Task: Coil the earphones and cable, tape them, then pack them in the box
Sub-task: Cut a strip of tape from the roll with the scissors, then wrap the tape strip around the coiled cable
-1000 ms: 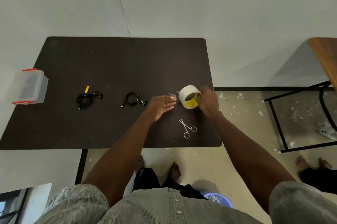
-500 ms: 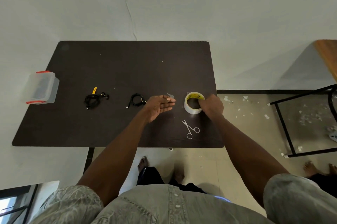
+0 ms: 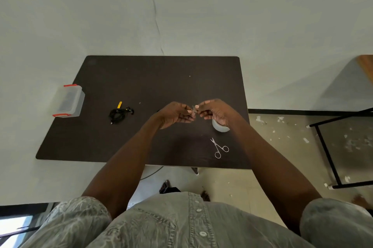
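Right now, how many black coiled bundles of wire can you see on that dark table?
1 in plain view: a black coiled cable bundle with a yellow tag, lying left of the hands on the dark table. Another may be hidden behind the left hand; only a dark sliver shows there.

Wall (image 3: 201, 5): plain pale grey-green, with a thin crack running down it.
Desk (image 3: 161, 78): dark brown top, rounded corners.
Floor (image 3: 282, 142): beige, littered with white scraps.
Black metal frame (image 3: 327, 154): right side, possibly another table's legs.
Wooden edge (image 3: 366, 66): far right.
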Demonstrator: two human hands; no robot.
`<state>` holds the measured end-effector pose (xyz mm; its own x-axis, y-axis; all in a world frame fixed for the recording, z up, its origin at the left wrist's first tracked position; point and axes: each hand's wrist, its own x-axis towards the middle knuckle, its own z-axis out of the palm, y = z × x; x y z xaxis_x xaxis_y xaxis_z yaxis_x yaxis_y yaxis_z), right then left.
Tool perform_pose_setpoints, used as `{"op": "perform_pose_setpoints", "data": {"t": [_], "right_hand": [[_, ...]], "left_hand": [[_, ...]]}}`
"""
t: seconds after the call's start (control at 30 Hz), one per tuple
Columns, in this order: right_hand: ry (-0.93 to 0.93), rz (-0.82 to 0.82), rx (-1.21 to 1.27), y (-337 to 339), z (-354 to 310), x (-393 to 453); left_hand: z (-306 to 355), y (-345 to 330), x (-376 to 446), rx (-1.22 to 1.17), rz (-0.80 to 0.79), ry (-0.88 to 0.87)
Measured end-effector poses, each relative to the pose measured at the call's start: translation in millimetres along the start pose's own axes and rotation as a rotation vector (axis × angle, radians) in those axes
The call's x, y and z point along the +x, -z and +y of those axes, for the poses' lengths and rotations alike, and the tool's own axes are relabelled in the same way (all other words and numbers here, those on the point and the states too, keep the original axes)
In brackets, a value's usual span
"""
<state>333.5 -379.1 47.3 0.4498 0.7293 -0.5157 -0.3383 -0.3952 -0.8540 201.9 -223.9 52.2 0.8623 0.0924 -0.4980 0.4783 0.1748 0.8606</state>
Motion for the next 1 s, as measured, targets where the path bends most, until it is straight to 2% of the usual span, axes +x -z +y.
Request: {"op": "perform_pose_setpoints", "data": {"t": [0.27, 0.43, 0.57, 0.8, 1.0], "right_hand": [[0.12, 0.044, -0.215, -25, -12, -7], [0.251, 0.232, -0.314, -41, -12, -5], [0.268, 0.25, -0.328, -49, -14, 1], [0.21, 0.228, -0.219, -87, -9, 21], [0.159, 0.279, -0.048, -146, -11, 44]], "left_hand": [[0, 8, -10, 0.054, 0.07, 0.045], [-9, 18, -9, 0.056, 0.315, 0.161], [-29, 42, -14, 0.042, 0.361, 0.289], [-55, 87, -27, -0.084, 0.488, 0.292], [-78, 138, -40, -0.033, 0.54, 0.272]]}}
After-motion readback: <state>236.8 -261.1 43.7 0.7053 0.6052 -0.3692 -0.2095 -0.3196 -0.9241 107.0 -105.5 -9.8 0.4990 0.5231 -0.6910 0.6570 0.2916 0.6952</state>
